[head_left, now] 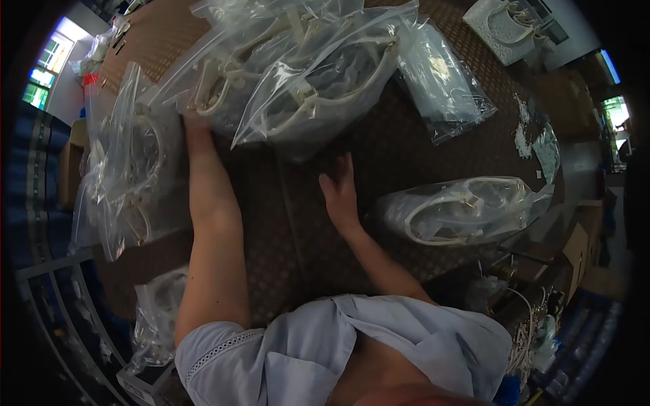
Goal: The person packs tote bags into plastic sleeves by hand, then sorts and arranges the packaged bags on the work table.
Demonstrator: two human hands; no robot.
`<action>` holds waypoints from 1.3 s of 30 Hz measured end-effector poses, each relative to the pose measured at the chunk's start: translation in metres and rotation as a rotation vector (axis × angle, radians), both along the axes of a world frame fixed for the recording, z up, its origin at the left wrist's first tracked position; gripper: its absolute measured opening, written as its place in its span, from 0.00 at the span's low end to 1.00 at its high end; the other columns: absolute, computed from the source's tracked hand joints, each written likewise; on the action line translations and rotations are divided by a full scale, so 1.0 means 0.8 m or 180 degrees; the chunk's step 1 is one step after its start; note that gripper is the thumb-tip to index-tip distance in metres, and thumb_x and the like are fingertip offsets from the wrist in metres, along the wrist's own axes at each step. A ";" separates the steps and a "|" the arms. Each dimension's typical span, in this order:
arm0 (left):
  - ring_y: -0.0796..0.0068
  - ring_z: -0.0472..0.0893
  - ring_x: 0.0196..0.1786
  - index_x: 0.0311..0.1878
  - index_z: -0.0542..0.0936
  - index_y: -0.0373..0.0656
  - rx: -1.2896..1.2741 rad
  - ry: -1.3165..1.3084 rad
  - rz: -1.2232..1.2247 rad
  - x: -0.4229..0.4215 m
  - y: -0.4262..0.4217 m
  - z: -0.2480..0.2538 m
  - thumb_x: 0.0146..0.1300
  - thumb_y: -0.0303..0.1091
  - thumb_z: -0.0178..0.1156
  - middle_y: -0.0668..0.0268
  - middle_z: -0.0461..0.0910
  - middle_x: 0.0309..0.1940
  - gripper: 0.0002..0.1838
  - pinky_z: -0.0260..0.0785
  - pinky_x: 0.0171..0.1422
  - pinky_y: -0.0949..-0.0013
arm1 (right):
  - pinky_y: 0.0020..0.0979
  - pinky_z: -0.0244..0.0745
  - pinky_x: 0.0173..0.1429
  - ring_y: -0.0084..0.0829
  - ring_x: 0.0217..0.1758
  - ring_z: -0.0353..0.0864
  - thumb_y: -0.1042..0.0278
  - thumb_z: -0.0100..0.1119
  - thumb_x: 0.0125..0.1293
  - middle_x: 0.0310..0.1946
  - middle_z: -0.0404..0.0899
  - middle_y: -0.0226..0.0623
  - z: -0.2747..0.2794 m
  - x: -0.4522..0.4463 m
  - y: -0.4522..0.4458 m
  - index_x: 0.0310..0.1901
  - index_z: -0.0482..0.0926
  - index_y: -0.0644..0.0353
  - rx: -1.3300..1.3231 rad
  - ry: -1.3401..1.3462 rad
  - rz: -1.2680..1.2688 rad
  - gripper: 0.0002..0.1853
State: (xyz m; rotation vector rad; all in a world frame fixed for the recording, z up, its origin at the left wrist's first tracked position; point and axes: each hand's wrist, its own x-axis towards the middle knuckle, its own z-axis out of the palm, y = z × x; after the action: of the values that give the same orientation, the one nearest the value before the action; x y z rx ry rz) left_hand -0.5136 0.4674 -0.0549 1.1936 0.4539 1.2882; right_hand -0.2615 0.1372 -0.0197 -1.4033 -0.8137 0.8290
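My left hand reaches forward to the edge of a clear plastic bag with pale handbag straps inside. Its fingers are mostly hidden by the plastic, so I cannot see whether they grip it. Beside that bag lies another clear bag holding a cream strap and metal fittings. My right hand is over the brown table, just below these bags, fingers apart and holding nothing. A bagged white handbag lies to its right, apart from the hand.
More bagged handbags stand at the left. A stack of clear plastic bags lies at the upper right, near a white quilted handbag. Plastic scraps lie near the right edge. Another bagged item sits below left.
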 end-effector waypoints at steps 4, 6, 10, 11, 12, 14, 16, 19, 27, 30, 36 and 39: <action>0.67 0.74 0.56 0.61 0.68 0.38 -0.2030 -0.0934 0.1593 0.057 -0.128 -0.020 0.71 0.45 0.44 0.61 0.75 0.54 0.24 0.66 0.61 0.66 | 0.33 0.74 0.55 0.38 0.52 0.80 0.78 0.59 0.60 0.46 0.80 0.45 0.120 0.029 -0.132 0.56 0.72 0.62 0.0779 -0.1084 0.1588 0.21; 0.65 0.61 0.69 0.69 0.58 0.37 -0.1326 -0.0251 0.2154 0.099 -0.210 -0.052 0.71 0.47 0.43 0.59 0.63 0.67 0.30 0.49 0.72 0.67 | 0.37 0.77 0.52 0.42 0.48 0.81 0.79 0.59 0.58 0.43 0.81 0.45 0.186 0.077 -0.153 0.50 0.75 0.62 0.1795 -0.2086 0.0982 0.16; 0.57 0.58 0.71 0.65 0.66 0.45 0.0225 0.1966 0.1154 0.164 -0.426 0.028 0.62 0.29 0.58 0.56 0.60 0.68 0.27 0.53 0.72 0.59 | 0.47 0.57 0.69 0.47 0.67 0.61 0.71 0.66 0.55 0.59 0.68 0.46 0.256 0.162 -0.182 0.64 0.62 0.60 0.0630 -0.3699 -0.0606 0.35; 0.55 0.61 0.70 0.61 0.72 0.46 0.0980 0.2638 0.0814 0.154 -0.469 0.083 0.59 0.26 0.60 0.56 0.64 0.66 0.24 0.56 0.70 0.58 | 0.47 0.57 0.69 0.47 0.67 0.61 0.71 0.66 0.55 0.59 0.68 0.46 0.250 0.179 -0.184 0.64 0.62 0.60 0.0704 -0.3680 -0.0533 0.35; 0.55 0.61 0.70 0.61 0.72 0.46 0.0980 0.2670 0.0908 0.139 -0.496 0.108 0.59 0.26 0.60 0.56 0.64 0.66 0.24 0.56 0.70 0.58 | 0.47 0.54 0.70 0.47 0.68 0.59 0.69 0.69 0.53 0.60 0.67 0.45 0.234 0.198 -0.185 0.66 0.60 0.60 0.0104 -0.3258 -0.0160 0.39; 0.51 0.66 0.67 0.51 0.79 0.43 0.1503 0.2613 0.0958 0.088 -0.540 0.145 0.55 0.22 0.61 0.56 0.72 0.59 0.18 0.62 0.67 0.58 | 0.47 0.51 0.71 0.47 0.68 0.57 0.66 0.71 0.51 0.61 0.65 0.45 0.208 0.230 -0.182 0.67 0.58 0.59 -0.0421 -0.2813 0.0371 0.43; 0.52 0.70 0.64 0.46 0.81 0.42 0.2085 0.3218 0.1718 0.016 -0.564 0.215 0.53 0.21 0.62 0.58 0.76 0.55 0.15 0.66 0.63 0.58 | 0.43 0.58 0.67 0.47 0.62 0.65 0.65 0.74 0.48 0.58 0.68 0.46 0.189 0.250 -0.176 0.64 0.61 0.60 -0.0485 -0.4429 0.0596 0.42; 0.54 0.67 0.66 0.51 0.79 0.44 0.1509 0.4178 0.3354 -0.095 -0.609 0.294 0.51 0.26 0.65 0.60 0.73 0.59 0.20 0.62 0.66 0.55 | 0.40 0.65 0.62 0.47 0.55 0.71 0.66 0.75 0.48 0.53 0.71 0.48 0.180 0.248 -0.150 0.59 0.66 0.64 -0.0265 -0.2864 0.0929 0.38; 0.59 0.55 0.73 0.58 0.76 0.51 0.0360 0.6523 0.2422 -0.163 -0.667 0.309 0.46 0.45 0.70 0.64 0.66 0.66 0.32 0.36 0.75 0.46 | 0.40 0.67 0.54 0.49 0.50 0.73 0.61 0.72 0.52 0.48 0.72 0.52 0.159 0.146 -0.009 0.54 0.67 0.68 0.0593 -0.3145 0.1118 0.32; 0.64 0.65 0.67 0.51 0.79 0.52 0.0941 0.6472 0.2614 -0.158 -0.665 0.286 0.49 0.40 0.68 0.66 0.73 0.57 0.23 0.41 0.74 0.47 | 0.41 0.66 0.56 0.49 0.54 0.70 0.61 0.71 0.52 0.50 0.72 0.51 0.161 0.106 0.022 0.55 0.68 0.67 0.0508 -0.3317 0.1172 0.32; 0.73 0.75 0.38 0.30 0.80 0.52 0.1714 0.5654 0.2781 -0.163 -0.649 0.272 0.49 0.27 0.61 0.75 0.74 0.27 0.06 0.60 0.57 0.59 | 0.41 0.53 0.70 0.48 0.70 0.57 0.60 0.71 0.52 0.63 0.63 0.48 0.179 0.062 -0.058 0.64 0.61 0.62 0.1424 -0.3574 0.0892 0.40; 0.74 0.74 0.34 0.28 0.80 0.52 0.2485 0.5023 0.2379 -0.103 -0.635 0.288 0.44 0.28 0.61 0.73 0.73 0.26 0.06 0.64 0.47 0.64 | 0.39 0.45 0.74 0.43 0.75 0.47 0.65 0.73 0.48 0.70 0.51 0.48 0.192 0.020 -0.124 0.72 0.43 0.61 0.1113 -0.2395 0.2640 0.55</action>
State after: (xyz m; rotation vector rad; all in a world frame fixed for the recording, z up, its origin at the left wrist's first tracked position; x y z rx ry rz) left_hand -0.5961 -0.0408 0.1752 2.8068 1.7417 0.8076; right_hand -0.2452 0.0383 0.1337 -1.0262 -2.1007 0.6883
